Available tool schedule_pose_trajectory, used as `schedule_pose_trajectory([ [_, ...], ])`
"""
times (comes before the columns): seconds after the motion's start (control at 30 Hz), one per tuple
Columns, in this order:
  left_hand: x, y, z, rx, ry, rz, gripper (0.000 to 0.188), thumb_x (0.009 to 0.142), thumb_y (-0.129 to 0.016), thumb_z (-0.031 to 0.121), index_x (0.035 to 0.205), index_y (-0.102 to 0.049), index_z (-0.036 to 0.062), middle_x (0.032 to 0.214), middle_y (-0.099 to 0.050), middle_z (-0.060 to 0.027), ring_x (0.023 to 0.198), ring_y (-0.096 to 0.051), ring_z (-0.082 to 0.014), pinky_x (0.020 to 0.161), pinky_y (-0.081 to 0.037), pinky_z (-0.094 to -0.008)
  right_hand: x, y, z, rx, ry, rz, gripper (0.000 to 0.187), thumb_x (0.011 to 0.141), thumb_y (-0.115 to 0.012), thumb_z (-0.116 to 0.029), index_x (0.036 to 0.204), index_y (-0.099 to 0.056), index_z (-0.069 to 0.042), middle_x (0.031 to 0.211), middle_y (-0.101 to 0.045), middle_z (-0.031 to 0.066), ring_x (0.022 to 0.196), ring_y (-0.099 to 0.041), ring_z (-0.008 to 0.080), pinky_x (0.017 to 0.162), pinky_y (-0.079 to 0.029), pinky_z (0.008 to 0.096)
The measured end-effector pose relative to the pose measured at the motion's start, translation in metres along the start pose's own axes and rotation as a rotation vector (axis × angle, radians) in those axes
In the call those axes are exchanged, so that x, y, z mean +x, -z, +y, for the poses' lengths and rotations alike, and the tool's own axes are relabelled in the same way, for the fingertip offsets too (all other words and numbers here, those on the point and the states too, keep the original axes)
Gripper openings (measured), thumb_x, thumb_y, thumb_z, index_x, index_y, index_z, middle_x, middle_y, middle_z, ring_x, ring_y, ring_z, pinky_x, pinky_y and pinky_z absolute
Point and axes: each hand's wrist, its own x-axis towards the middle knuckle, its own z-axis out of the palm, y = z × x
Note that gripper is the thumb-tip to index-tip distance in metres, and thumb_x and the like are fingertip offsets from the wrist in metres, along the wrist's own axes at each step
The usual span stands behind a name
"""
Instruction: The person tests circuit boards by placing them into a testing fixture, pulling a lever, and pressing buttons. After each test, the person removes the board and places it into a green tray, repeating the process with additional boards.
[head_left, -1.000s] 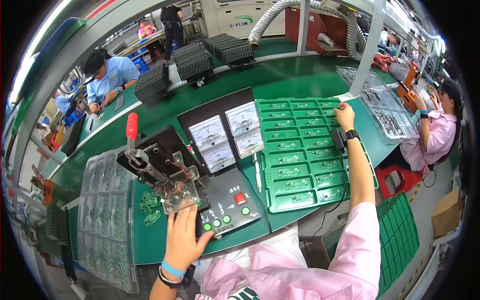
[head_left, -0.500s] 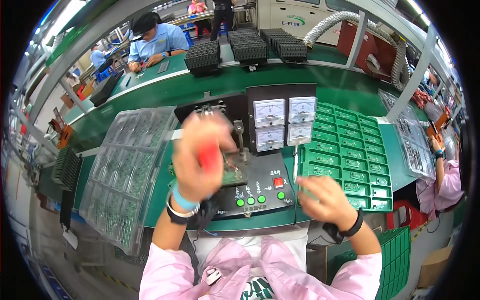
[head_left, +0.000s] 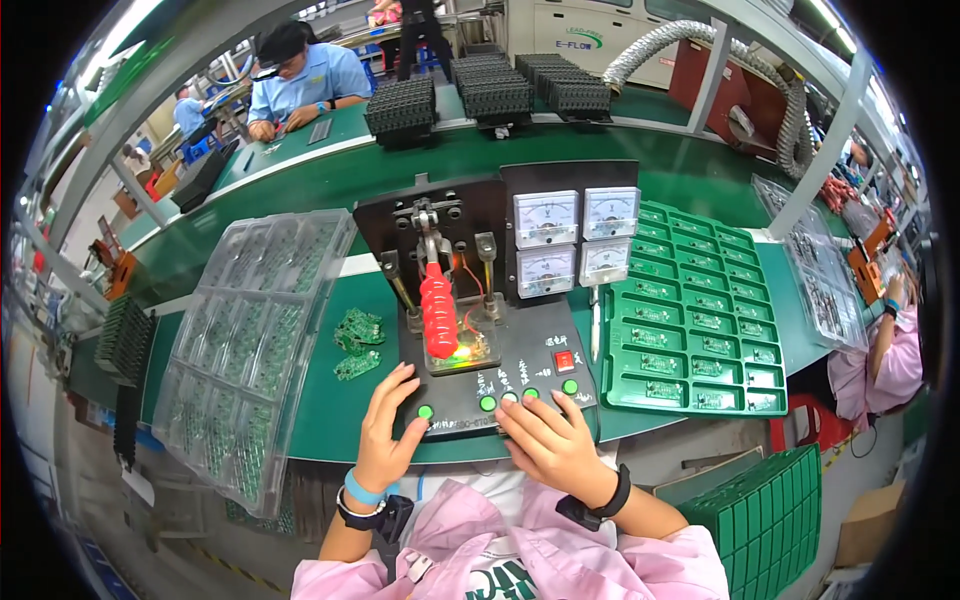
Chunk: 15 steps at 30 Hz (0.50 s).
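In front of me stands a black test box [head_left: 540, 335] with a clamp whose red ribbed handle [head_left: 439, 315] points down. Under the handle a small light [head_left: 462, 352] glows yellow-green by a circuit board in the fixture. My left hand [head_left: 388, 430] is open, fingers spread at the box's front left corner, near a green push button [head_left: 425, 411]. My right hand [head_left: 556, 446] lies open with its fingers stretched over the row of buttons on the front of the box; its fingertips partly hide some of them. Several loose green circuit boards [head_left: 357, 335] lie left of the box.
Analog meters [head_left: 547, 220] stand upright behind the box. At the right is a green compartment tray [head_left: 690, 398] with circuit boards, a white pen-like stick [head_left: 595, 325] beside it. A clear plastic tray [head_left: 283, 425] of boards is at the left. Co-workers [head_left: 315, 80] sit across and to the right.
My left hand has come away from the red handle, down to the box's front left corner. My right hand has moved left, from beside the green tray onto the buttons. The light now shows.
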Motion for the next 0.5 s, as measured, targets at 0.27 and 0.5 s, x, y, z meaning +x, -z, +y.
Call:
schedule_pose_trajectory([
  [0.27, 0.042, 0.026, -0.002, 0.205, -0.11, -0.076, 0.063, 0.073, -0.08, 0.028, 0.128, -0.057, 0.0073, 0.128, -0.055, -0.0127, 0.118, -0.052, -0.0349, 0.099, -0.043, -0.0453, 0.002, -0.007, -0.005, 0.046, -0.111, -0.019, 0.048, 0.073, -0.072, -0.014, 0.121, -0.065, -0.011, 0.125, -0.063, 0.002, 0.11, -0.058, 0.02, 0.104, -0.036, 0.0446],
  [0.5, 0.067, 0.039, 0.009, 0.474, -0.187, -0.344, 0.077, 0.065, -0.083, 0.037, 0.132, -0.055, 0.0109, 0.123, -0.053, -0.0104, 0.114, -0.05, -0.0327, 0.096, -0.042, -0.0451, 0.008, -0.001, -0.004, 0.087, -0.115, -0.074, 0.045, 0.072, -0.073, -0.013, 0.117, -0.066, -0.009, 0.118, -0.065, 0.0038, 0.108, -0.059, 0.0222, 0.1, -0.039, 0.0427],
])
